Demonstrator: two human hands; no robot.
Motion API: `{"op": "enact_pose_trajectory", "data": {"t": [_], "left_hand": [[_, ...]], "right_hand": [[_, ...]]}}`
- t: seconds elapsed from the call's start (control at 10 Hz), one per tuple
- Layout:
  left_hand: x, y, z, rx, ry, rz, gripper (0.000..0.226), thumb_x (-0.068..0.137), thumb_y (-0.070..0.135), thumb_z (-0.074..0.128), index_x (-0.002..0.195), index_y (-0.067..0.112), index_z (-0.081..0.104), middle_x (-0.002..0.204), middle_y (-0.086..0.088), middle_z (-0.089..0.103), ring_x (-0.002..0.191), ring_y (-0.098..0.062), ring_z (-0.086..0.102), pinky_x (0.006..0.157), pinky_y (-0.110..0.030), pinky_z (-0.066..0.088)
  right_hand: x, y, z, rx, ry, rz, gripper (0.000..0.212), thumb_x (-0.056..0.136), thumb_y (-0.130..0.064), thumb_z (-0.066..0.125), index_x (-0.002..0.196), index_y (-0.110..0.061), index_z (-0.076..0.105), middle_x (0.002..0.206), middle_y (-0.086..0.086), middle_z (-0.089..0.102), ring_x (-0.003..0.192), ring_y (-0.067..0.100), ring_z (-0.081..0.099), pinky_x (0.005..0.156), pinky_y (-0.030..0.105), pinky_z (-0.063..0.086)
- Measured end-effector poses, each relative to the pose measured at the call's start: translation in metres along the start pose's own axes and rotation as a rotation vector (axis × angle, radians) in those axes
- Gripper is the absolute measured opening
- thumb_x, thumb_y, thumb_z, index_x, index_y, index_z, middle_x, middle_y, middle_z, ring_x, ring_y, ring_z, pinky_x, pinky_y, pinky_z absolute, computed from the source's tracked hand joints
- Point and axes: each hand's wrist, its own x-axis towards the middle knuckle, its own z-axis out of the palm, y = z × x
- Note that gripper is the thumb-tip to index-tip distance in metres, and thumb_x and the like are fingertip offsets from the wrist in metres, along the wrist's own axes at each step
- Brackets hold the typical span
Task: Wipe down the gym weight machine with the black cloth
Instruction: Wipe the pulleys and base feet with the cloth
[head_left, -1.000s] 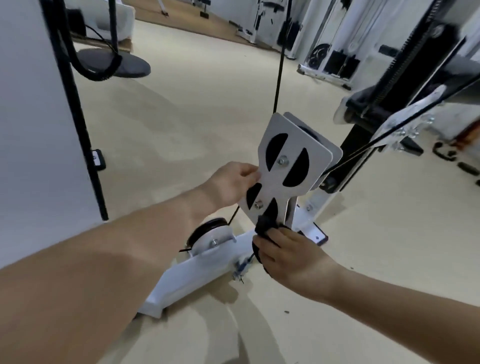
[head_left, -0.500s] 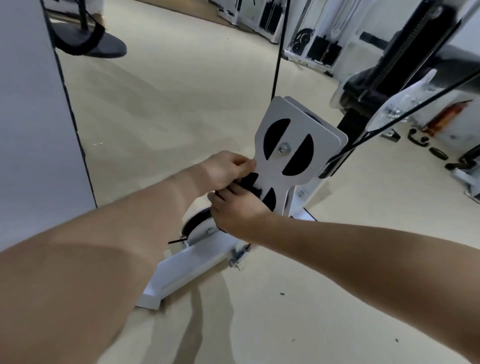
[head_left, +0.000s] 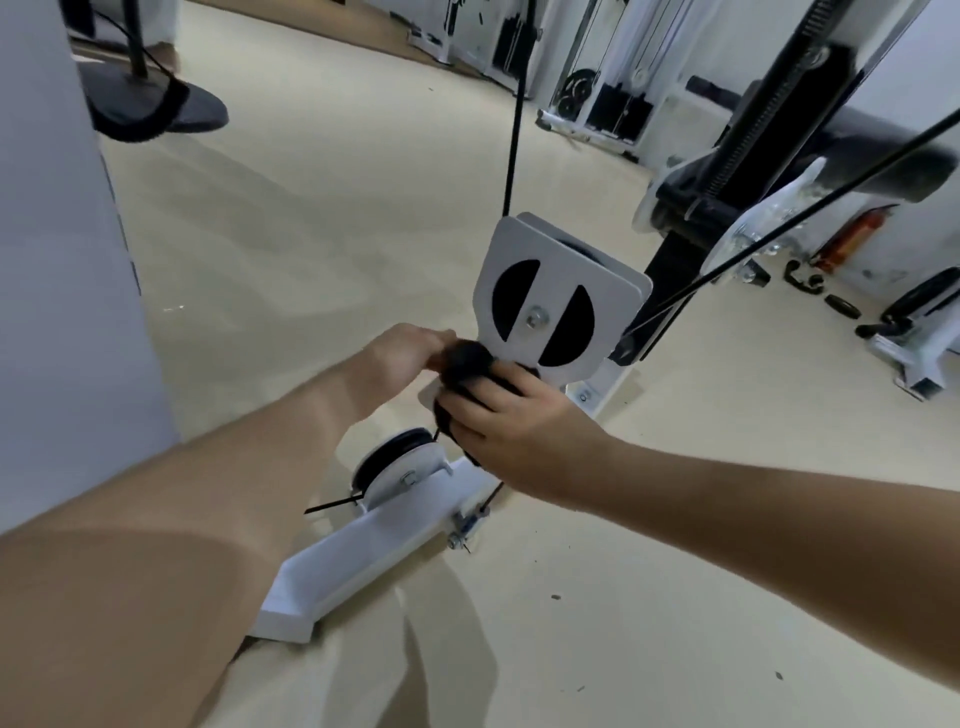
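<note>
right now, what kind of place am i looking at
Most likely a gym. A white pulley bracket hangs on a black cable, cable machines with weight stacks line the far wall, and black handles lie on the floor at right.

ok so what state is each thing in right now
black cloth: bunched up, pressed against the lower part of the pulley plate
right hand: gripping the cloth
left hand: at the plate's left edge, fingertips hidden behind the cloth
pulley plate: hanging on the cable, off the floor
cable: taut, running up out of view
base bar: flat on the floor
</note>
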Motion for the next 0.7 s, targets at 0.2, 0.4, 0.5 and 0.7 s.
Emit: {"op": "enact_pose_trajectory", "data": {"t": [0.2,0.4,0.5,0.7], "left_hand": [[-0.006,-0.002,0.019,0.111,-0.002,0.001,0.025,0.098,0.024,0.049,0.090,0.002,0.060,0.094,-0.015,0.060,0.085,-0.019,0.052,0.072,-0.023,0.041],[-0.018,0.008,0.024,0.148,0.045,0.053,0.026,0.100,-0.006,0.035,0.106,0.001,0.060,0.078,-0.003,0.058,0.085,-0.024,0.059,0.068,-0.009,0.047],[-0.001,-0.002,0.010,0.211,0.016,-0.002,0.035,0.099,0.016,0.042,0.086,0.030,0.071,0.102,-0.005,0.071,0.105,-0.028,0.063,0.098,-0.041,0.048],[-0.011,-0.002,0.004,0.119,0.015,0.036,0.026,0.102,0.014,0.044,0.123,0.007,0.058,0.103,0.001,0.061,0.092,-0.001,0.062,0.082,-0.011,0.047]], "right_hand": [[-0.007,0.016,-0.049,0.098,0.068,0.042,0.027,0.086,0.001,0.044,0.075,-0.009,0.066,0.091,0.008,0.068,0.080,0.028,0.062,0.063,0.036,0.046],[-0.011,0.030,-0.024,-0.118,-0.145,-0.015,0.035,0.093,-0.013,0.039,0.109,-0.008,0.071,0.128,0.014,0.063,0.118,0.032,0.059,0.106,0.041,0.040],[-0.057,0.034,-0.046,-0.043,-0.164,-0.092,0.026,0.089,-0.006,0.045,0.076,-0.016,0.066,0.097,0.004,0.069,0.088,0.027,0.060,0.080,0.035,0.043],[0.030,0.049,-0.090,0.032,0.186,0.171,0.033,0.091,-0.013,0.032,0.086,-0.014,0.065,0.109,0.005,0.066,0.102,0.026,0.059,0.080,0.038,0.038]]}}
